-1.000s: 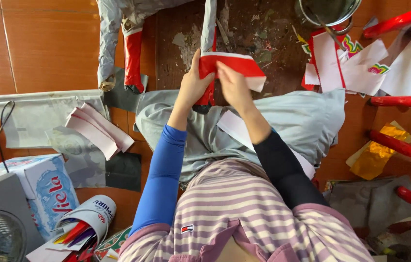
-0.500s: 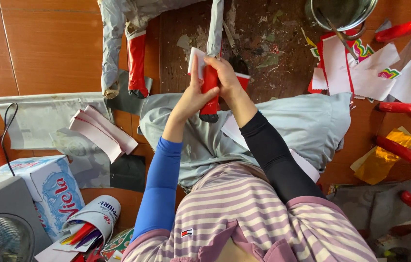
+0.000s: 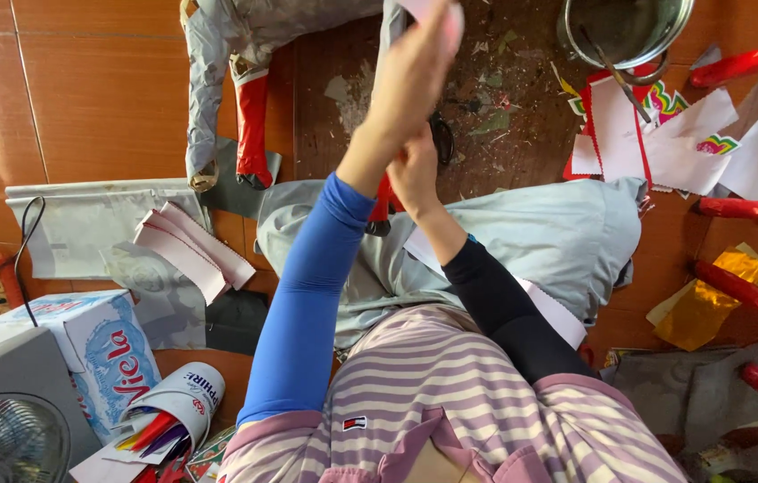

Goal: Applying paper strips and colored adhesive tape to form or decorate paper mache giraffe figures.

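While raised, left hand (image 3: 415, 72), grip clamped on white paper (image 3: 437, 13); right hand (image 3: 415, 170) below, grip unclear.

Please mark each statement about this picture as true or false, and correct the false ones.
1. The left hand is raised and holds a pale sheet of paper. True.
2. The right hand is resting flat on the floor. False: it is lifted in front of the person, at a red piece.
3. A metal pot stands at the top right of the view. True.
4. The white cup at the lower left is empty. False: it holds coloured strips.
5. The left sleeve is blue. True.
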